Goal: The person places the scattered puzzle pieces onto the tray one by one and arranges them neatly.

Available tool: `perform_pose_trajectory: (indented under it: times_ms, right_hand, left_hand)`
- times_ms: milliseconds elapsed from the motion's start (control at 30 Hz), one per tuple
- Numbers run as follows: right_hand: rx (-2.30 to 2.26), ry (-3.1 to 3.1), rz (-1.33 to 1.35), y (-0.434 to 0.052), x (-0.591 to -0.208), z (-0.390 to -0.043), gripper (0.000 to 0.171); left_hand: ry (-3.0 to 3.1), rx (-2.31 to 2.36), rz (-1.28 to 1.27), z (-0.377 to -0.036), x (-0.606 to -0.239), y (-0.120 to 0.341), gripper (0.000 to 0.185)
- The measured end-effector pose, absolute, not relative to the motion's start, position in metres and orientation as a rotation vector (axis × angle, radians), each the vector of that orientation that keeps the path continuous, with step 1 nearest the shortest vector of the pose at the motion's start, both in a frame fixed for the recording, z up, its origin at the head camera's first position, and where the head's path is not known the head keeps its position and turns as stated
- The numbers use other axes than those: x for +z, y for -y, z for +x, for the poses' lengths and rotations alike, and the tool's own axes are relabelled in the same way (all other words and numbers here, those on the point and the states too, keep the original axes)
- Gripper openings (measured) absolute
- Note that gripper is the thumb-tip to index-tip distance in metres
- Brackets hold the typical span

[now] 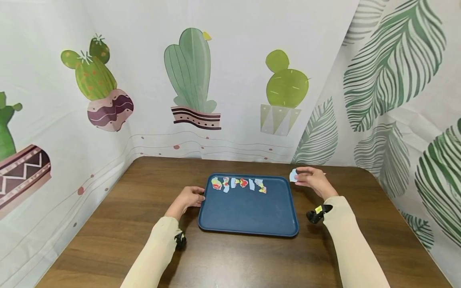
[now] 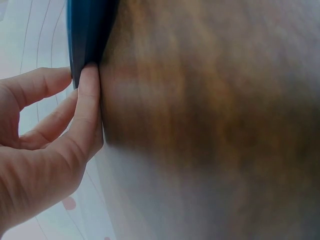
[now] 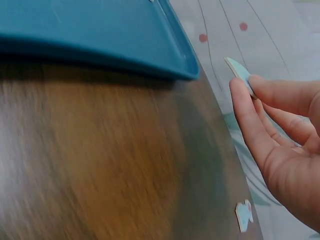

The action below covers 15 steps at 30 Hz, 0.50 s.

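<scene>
My right hand (image 1: pixel 314 181) pinches a pale blue puzzle piece (image 1: pixel 293 175) between thumb and fingers, raised just beyond the tray's far right corner. In the right wrist view, the held piece (image 3: pixel 240 71) is seen almost edge-on. At the left rim of the dark blue tray (image 1: pixel 248 216), my left hand (image 1: pixel 188 197) holds the edge with thumb and fingertips, as the left wrist view shows at the rim (image 2: pixel 90 35). Several irregular printed pieces (image 1: pixel 243 183) lie in a row along the tray's far side, coloured red, yellow and pale blue.
Another small pale piece (image 3: pixel 244 216) lies on the brown wooden table (image 1: pixel 237 260) near its far edge, mostly hidden by the right hand in the head view. Behind the table hangs a white cloth (image 1: pixel 237 80) printed with cacti and leaves.
</scene>
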State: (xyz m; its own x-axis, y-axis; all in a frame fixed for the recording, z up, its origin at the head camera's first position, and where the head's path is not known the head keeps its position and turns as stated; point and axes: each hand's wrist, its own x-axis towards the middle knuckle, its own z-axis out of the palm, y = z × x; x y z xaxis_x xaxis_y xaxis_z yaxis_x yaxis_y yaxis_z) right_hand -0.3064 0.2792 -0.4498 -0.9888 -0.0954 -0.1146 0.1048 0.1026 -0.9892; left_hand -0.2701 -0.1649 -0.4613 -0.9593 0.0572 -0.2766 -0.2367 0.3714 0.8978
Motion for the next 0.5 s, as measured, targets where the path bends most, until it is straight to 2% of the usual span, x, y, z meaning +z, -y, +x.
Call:
perform_pose_trajectory:
  times_ms: [500]
  right_hand:
    - [-1.898,-2.194,-0.041,-0.241,-0.450,-0.315,0.050]
  left_hand:
    - [-2.378,1.606,-0.163,-0.271,-0.462,0.164,0.038]
